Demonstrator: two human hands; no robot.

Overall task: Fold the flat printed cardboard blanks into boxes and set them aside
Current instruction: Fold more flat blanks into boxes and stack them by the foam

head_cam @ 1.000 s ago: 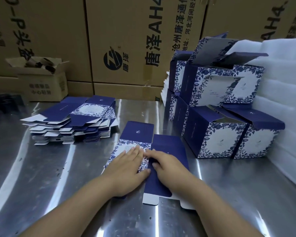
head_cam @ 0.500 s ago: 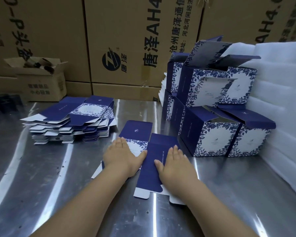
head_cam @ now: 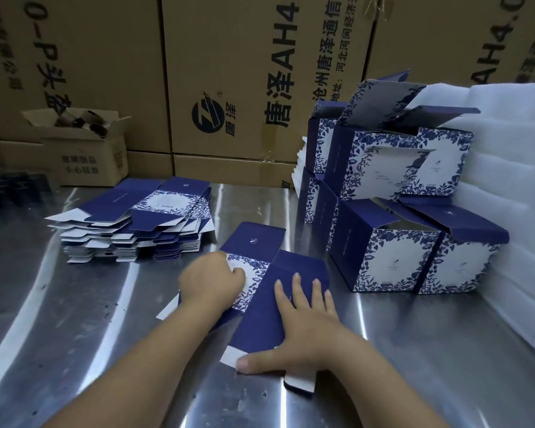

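Blank [head_cam: 254,242]: flat navy-floral card on steel desk [head_cam: 430,350].
Right grip [head_cam: 309,322]: spread flat, pressing it.
Left grip [head_cam: 210,282]: blurred; cannot tell.

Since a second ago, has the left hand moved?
Yes. The left hand has slid left, closer to the stack of flat blanks, and its fingers, flat before, now look curled.

I'm looking at a shiny steel table [head_cam: 74,304] with a wall of big brown printed cartons [head_cam: 229,72] stacked behind it. At the back left sits a small open carton [head_cam: 87,162] holding cardboard tubes [head_cam: 85,122]. A stack of white foam sheets [head_cam: 513,180] lines the right side.
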